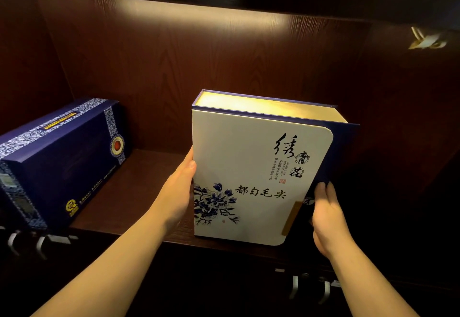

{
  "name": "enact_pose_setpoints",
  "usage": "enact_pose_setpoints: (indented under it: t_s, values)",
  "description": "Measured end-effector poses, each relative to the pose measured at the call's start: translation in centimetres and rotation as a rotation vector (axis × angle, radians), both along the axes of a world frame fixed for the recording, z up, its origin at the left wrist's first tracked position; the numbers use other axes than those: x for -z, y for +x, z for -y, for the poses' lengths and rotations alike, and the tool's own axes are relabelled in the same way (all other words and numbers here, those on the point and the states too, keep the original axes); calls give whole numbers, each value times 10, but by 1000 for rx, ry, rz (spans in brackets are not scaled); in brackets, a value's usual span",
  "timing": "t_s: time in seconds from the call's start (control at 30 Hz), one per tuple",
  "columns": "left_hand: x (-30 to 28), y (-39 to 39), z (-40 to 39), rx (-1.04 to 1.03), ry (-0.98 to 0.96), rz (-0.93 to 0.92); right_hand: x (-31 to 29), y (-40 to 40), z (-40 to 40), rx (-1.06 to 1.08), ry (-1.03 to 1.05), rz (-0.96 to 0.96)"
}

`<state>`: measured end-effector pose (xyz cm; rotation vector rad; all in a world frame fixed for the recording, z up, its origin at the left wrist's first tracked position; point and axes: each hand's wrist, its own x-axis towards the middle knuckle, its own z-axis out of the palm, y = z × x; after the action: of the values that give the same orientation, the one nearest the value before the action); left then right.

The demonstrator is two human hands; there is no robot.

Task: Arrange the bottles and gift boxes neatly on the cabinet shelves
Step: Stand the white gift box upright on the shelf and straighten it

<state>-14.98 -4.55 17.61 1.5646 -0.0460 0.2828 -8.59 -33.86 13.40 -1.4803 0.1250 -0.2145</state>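
At frame centre, on the shelf [139, 199] | white gift box [251, 179] stands upright, base near the front edge | left hand [178, 189] and right hand [326, 219] clamp its two sides | dark blue gift box [62, 157] lies at frame left, well apart | risk: letting go early may tip the tall box forward off the edge.

Bare forearms [119, 249], no sleeves
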Motion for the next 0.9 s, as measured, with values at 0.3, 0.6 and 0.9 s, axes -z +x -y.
enact_pose_setpoints:
  t_s: [0.3,0.6,0.9]
  values:
    - [1,2,-1,5,44,18,0,-4,1,-3,5,6]
    - [0,-4,2,-2,54,34,3,-5,5,-57,53,20]
    - [3,-4,0,15,-1,21,0,-5,5,-38,61,-7]
